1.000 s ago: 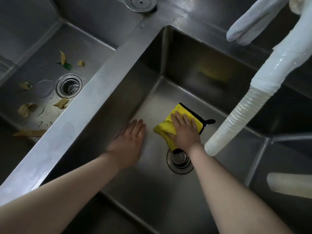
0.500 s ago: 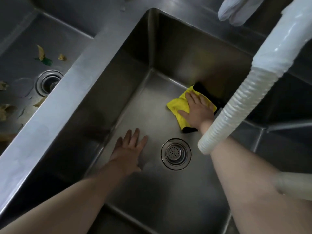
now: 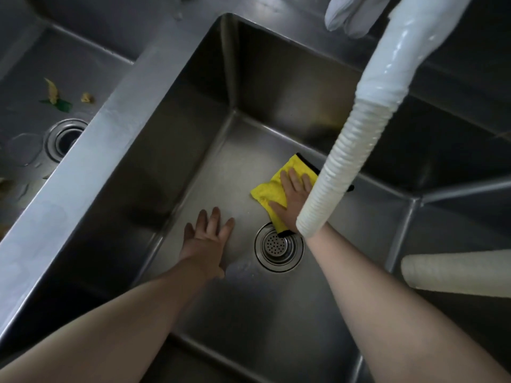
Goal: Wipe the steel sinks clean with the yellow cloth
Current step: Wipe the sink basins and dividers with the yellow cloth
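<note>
A deep steel sink (image 3: 193, 139) fills the middle of the head view. My right hand (image 3: 293, 197) presses flat on the yellow cloth (image 3: 269, 190), which has a black edge and lies on the sink floor just above the round drain strainer (image 3: 278, 246). A white hose hides part of that hand and the cloth's right side. My left hand (image 3: 206, 241) rests flat on the sink floor, fingers spread, left of the drain and holding nothing.
A white corrugated hose (image 3: 356, 150) hangs from the upper right down over the sink. A second sink (image 3: 25, 87) at left holds food scraps (image 3: 54, 92) and its own drain (image 3: 65, 138). A pale glove (image 3: 348, 12) hangs at the top; another white tube (image 3: 456, 272) lies at right.
My right hand slid the cloth from the back wall toward me, down to the drain's edge. My left hand stayed flat beside the drain.
</note>
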Motion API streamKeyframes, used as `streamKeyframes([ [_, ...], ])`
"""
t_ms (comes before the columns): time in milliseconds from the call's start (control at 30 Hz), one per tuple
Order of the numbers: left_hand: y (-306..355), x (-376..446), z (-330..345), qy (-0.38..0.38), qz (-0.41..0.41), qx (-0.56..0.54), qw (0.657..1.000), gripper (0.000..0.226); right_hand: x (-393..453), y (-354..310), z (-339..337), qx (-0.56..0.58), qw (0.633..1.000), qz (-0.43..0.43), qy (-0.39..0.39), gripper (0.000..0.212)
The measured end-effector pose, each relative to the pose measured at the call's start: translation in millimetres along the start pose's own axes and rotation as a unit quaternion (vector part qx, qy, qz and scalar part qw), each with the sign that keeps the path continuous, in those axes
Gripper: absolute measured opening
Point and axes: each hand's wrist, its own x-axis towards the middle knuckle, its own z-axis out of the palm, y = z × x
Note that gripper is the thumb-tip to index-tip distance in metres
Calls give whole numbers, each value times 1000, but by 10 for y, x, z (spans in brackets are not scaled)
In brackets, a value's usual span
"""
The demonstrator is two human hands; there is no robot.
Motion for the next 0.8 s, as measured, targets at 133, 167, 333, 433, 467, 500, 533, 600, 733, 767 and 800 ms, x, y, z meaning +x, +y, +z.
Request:
streamKeyframes([
  [133, 55, 12, -31, -11, -13, 28, 999, 128, -204, -23, 23, 0, 1000, -20, -9, 81],
  [167, 72, 12, -37, -13, -16, 39, 999, 129, -262, -34, 19, 7, 1000, -22, -12, 81],
  [333, 125, 9, -40, -17, -25, 63, 998, 130, -533, -123, -26, 6, 999, -17, -29, 78],
  [433, 131, 7, -58, -21, -27, 68, 997, 131, -645, -106, -1, 8, 998, -31, -56, 78],
  [467, 132, 6, -67, -24, -26, 68, 997, 131, -663, -88, 0, 11, 997, -34, -65, 78],
  [500, 135, 5, -73, -28, -25, 66, 997, 131, -676, -62, -1, 18, 997, -36, -73, 77],
  [533, 136, 6, -78, -29, -24, 65, 997, 131, -671, -39, -5, 28, 996, -37, -77, 76],
  [600, 130, 3, -82, -25, -23, 66, 997, 129, -625, -1, -5, 56, 995, -33, -72, 72],
  [733, 135, 2, -77, -21, -20, 69, 997, 126, -570, 21, -42, 51, 996, -24, -66, 70],
  [767, 141, 2, -79, -22, -19, 71, 997, 125, -565, 24, -75, 53, 996, -30, -70, 71],
  [800, 145, 0, -80, -22, -21, 70, 997, 123, -562, 26, -119, 71, 995, -34, -61, 73],
])
